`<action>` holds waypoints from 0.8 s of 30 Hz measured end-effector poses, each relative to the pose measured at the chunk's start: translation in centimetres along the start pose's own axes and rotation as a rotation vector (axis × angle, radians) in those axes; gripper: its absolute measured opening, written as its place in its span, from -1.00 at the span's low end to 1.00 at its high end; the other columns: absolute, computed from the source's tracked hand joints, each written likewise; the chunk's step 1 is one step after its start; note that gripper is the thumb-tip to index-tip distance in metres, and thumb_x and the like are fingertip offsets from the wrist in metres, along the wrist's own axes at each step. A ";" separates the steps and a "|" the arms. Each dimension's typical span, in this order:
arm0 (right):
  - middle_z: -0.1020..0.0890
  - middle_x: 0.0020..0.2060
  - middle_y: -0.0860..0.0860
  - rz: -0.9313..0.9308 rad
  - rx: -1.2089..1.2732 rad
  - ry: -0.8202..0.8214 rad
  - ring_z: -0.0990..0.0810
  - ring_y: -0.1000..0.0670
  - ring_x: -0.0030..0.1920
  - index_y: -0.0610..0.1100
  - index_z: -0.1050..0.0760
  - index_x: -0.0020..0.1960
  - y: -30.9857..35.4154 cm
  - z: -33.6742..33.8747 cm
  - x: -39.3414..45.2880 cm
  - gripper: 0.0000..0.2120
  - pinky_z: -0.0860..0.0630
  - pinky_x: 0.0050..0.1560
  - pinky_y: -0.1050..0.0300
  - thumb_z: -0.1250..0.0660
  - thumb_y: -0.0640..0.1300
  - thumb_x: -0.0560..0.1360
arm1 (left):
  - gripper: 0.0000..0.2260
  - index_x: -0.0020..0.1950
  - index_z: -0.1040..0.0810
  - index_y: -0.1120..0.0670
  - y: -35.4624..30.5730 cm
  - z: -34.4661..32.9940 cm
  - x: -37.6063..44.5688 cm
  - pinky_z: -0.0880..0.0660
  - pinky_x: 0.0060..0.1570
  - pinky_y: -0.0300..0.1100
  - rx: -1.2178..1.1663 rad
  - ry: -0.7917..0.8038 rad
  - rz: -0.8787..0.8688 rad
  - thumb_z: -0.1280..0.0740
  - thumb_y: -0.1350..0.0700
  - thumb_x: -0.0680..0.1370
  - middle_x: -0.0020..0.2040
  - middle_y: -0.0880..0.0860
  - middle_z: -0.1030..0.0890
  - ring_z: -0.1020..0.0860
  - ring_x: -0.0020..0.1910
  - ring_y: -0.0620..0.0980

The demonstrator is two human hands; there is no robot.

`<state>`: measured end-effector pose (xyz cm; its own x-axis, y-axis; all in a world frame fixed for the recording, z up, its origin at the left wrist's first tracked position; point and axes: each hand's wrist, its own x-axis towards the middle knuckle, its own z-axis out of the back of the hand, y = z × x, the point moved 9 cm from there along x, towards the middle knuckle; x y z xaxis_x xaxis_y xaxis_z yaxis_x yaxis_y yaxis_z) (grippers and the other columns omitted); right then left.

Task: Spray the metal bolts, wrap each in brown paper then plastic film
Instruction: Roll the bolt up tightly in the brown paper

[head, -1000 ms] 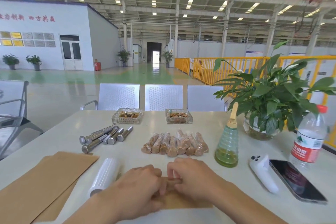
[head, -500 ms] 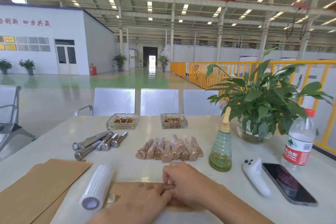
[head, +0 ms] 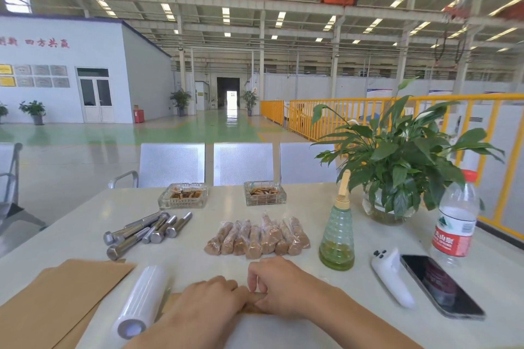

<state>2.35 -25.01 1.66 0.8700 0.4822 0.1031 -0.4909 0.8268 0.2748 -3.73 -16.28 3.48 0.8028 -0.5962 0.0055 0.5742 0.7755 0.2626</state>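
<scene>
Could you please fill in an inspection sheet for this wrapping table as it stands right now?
Surface: pale table, glossy.
Job's things: bare metal bolts piled far left; wrapped bolts in a row at centre; spray bottle upright to their right; brown paper sheets near left; plastic film roll beside them; a brown paper roll between the hands.
Clutter: two glass ashtrays, potted plant, water bottle, phone, white device.
Hands: left hand and right hand both pinch the paper roll.
Cables: nothing seen.
Surroundings: metal bench seats behind the table, yellow railing, factory hall.
</scene>
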 end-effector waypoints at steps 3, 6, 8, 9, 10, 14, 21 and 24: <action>-0.55 -0.09 0.07 0.000 -0.003 0.004 -0.51 -0.01 -0.03 0.05 -0.49 -0.04 0.3 0.6 -0.1 -0.74 -0.51 -0.01 0.07 -0.41 0.21 0.50 | -0.89 0.14 -0.38 -0.06 1.5 -0.2 -0.3 -0.35 -0.06 -0.05 -0.191 -0.078 0.065 -0.15 -0.03 0.65 0.15 -0.03 -0.48 -0.49 0.20 0.07; -0.63 -0.16 0.09 -0.003 0.003 0.050 -0.52 0.07 -0.10 0.03 -0.55 -0.11 0.7 1.2 -0.2 -0.83 -0.51 -0.05 0.14 -0.41 0.11 0.53 | -0.91 0.06 -0.40 -0.09 2.9 0.0 -0.4 -0.43 -0.09 -0.07 -0.310 -0.217 0.078 -0.20 -0.07 0.61 0.07 -0.12 -0.46 -0.54 0.05 0.01; -0.68 -0.10 0.06 -0.040 0.025 0.098 -0.55 0.07 -0.05 0.00 -0.62 -0.09 0.6 1.7 -0.1 -0.89 -0.53 0.00 0.12 -0.36 0.00 0.54 | -0.91 0.04 -0.43 -0.11 3.8 0.0 -0.3 -0.46 -0.07 -0.10 -0.372 -0.244 0.113 -0.23 -0.05 0.56 -0.02 -0.15 -0.52 -0.55 -0.01 -0.02; -0.67 -0.13 0.04 -0.064 0.028 0.120 -0.55 0.04 -0.04 -0.01 -0.62 -0.12 0.5 2.0 -0.1 -0.85 -0.55 0.04 0.07 -0.33 0.01 0.56 | -0.91 0.03 -0.44 -0.11 4.1 -0.1 -0.1 -0.46 -0.08 -0.11 -0.394 -0.245 0.132 -0.24 -0.03 0.54 -0.07 -0.15 -0.55 -0.55 -0.04 -0.02; -0.62 -0.21 0.02 -0.081 0.021 0.137 -0.52 0.01 -0.08 -0.02 -0.57 -0.20 0.4 2.3 0.0 -0.77 -0.53 0.02 0.03 -0.30 0.05 0.57 | -0.91 0.03 -0.44 -0.12 4.3 -0.1 0.0 -0.48 -0.09 -0.11 -0.412 -0.250 0.143 -0.24 -0.02 0.53 -0.11 -0.14 -0.57 -0.56 -0.07 -0.02; -0.63 -0.24 0.03 -0.096 0.026 0.184 -0.55 0.00 -0.10 -0.07 -0.62 -0.17 0.3 3.0 -0.5 -0.73 -0.55 0.00 0.03 -0.28 0.09 0.53 | -0.90 0.01 -0.47 -0.14 5.3 -0.3 0.5 -0.50 -0.11 -0.14 -0.499 -0.280 0.182 -0.28 0.01 0.51 -0.19 -0.15 -0.60 -0.54 -0.12 -0.09; -0.48 -0.29 0.17 -0.069 -0.054 0.103 -0.43 0.00 0.02 -0.04 -0.68 0.07 0.4 2.7 0.5 -0.77 -0.48 0.15 0.10 -0.25 -0.17 0.58 | -0.83 -0.04 -0.51 -0.15 5.9 -0.6 1.0 -0.42 -0.23 -0.19 -0.607 -0.300 0.187 -0.26 0.14 0.51 -0.36 -0.24 -0.55 -0.45 -0.26 -0.23; -0.62 -0.05 0.05 -0.132 -0.028 0.108 -0.48 -0.05 0.19 0.02 -0.62 0.10 -0.1 2.1 0.5 -0.78 -0.50 0.22 0.00 -0.23 -0.13 0.58 | -0.73 0.10 -0.52 -0.17 6.2 -0.7 1.4 -0.50 -0.05 -0.13 -0.576 -0.274 0.192 -0.22 0.17 0.53 -0.28 -0.19 -0.56 -0.47 -0.12 -0.16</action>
<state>2.92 -25.51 3.68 0.9176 0.3958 -0.0364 -0.3748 0.8920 0.2526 1.12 -12.16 4.47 0.8729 -0.4089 0.2662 0.4806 0.8146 -0.3246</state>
